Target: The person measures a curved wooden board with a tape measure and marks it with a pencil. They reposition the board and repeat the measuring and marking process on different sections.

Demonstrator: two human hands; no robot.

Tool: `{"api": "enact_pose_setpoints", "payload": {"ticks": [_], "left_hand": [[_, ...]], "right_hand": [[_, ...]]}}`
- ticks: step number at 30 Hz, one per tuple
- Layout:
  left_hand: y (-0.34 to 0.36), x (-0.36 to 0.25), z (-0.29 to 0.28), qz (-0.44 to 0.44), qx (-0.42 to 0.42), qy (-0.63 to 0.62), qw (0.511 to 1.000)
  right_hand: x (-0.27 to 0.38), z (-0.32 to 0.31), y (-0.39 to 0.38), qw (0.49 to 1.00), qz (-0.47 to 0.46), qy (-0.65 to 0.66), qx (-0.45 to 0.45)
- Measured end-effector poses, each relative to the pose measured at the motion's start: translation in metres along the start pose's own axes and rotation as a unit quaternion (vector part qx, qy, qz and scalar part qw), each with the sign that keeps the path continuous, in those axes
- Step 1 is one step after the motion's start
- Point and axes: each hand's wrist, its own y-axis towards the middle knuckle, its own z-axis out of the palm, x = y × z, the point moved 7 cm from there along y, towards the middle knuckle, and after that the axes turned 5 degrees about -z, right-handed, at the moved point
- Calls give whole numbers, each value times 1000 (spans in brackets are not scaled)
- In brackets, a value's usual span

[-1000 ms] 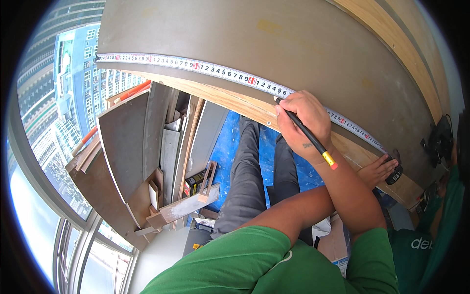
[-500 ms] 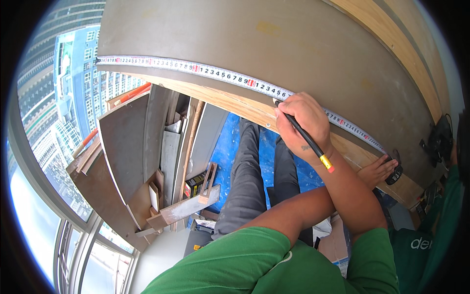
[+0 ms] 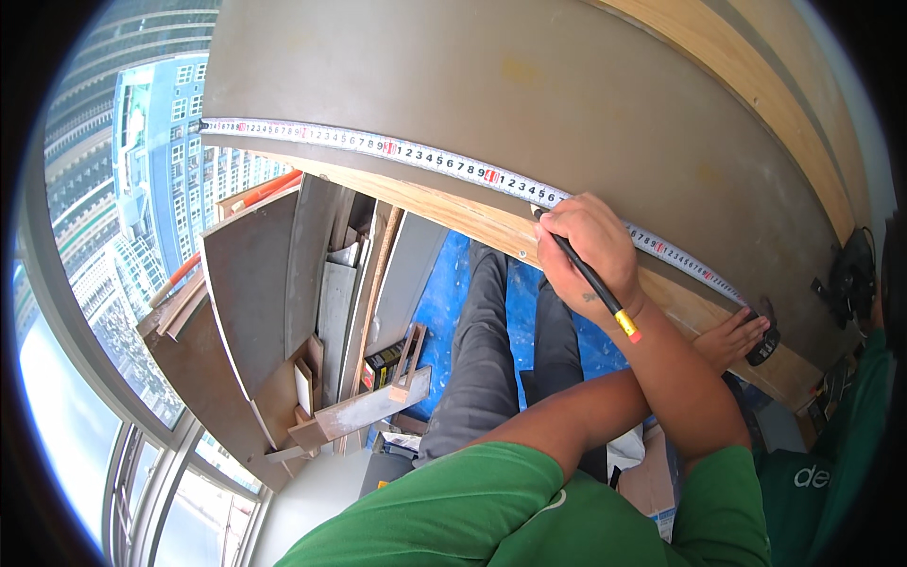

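Note:
A steel tape measure's white blade (image 3: 425, 157) stretches across a grey-brown board (image 3: 397, 76), close to its near edge. Crossing over my left arm, my right hand (image 3: 595, 250) grips a black pencil (image 3: 588, 269) with a yellow-banded, pink-ended top. The pencil's tip meets the board just beside the blade's near edge. At the blade's right end, my left hand (image 3: 729, 338) lies against the dark tape case (image 3: 763, 342), its fingers together on it. The far end of the blade reaches the board's left edge.
A pale wood strip (image 3: 453, 210) runs along the board's near edge. Below left, several panels and offcuts (image 3: 255, 283) lean together by a window (image 3: 142, 444). Blue sheeting (image 3: 520, 312) covers the floor around my legs. Another person's green sleeve (image 3: 855, 416) shows at the right.
The whole view has shifted slightly, so the board and tape appear a little lower and to the right. Both hands keep nearly the same places on the tape, with the pencil still beside it.

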Motion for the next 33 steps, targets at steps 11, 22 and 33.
{"api": "enact_pose_setpoints", "payload": {"ticks": [11, 22, 33], "left_hand": [[-1, -4, 5, 11, 5, 9, 1000], [1, -1, -2, 2, -5, 39, 999], [0, 0, -3, 2, -10, 45, 999]], "right_hand": [[2, -1, 2, 1000, -15, -2, 3], [3, 0, 3, 1000, -14, -5, 4], [4, 0, 3, 1000, -24, -15, 4]]}}
